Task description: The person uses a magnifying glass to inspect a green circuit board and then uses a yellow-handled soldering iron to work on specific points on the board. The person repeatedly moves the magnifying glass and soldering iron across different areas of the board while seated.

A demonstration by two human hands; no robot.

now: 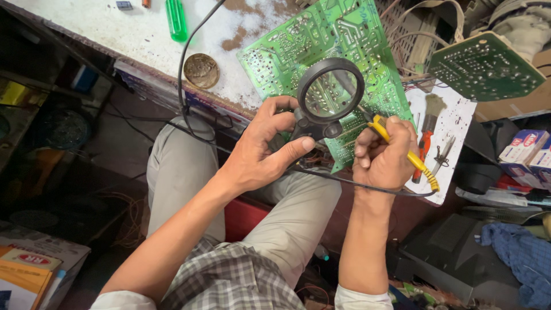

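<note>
Holding a black magnifying glass [329,95] by its handle, the left hand [261,152] is closed around it, thumb stretched along the side, so that the lens hangs over a green circuit board [321,69]. The right hand [385,154] is closed like a fist on a soldering iron [402,150] with a yellow handle; its tip points up to the board, under the lens rim. The board lies tilted, half on the white desk [115,31] and half over the person's lap.

I think some things could go wrong. The hot tip is near the plastic rim of the lens and could melt it if either hand shakes. The black cable [189,74] runs across the lap and could catch on the wrist and pull the iron away. The board has little support and may slide.

Counting: two hands, one magnifying glass, one soldering iron, two green boards (the second [485,66] is at the upper right), one round brass-coloured tin [201,70], one green lighter-like thing [176,19], one brush [427,123] with a red handle.
</note>
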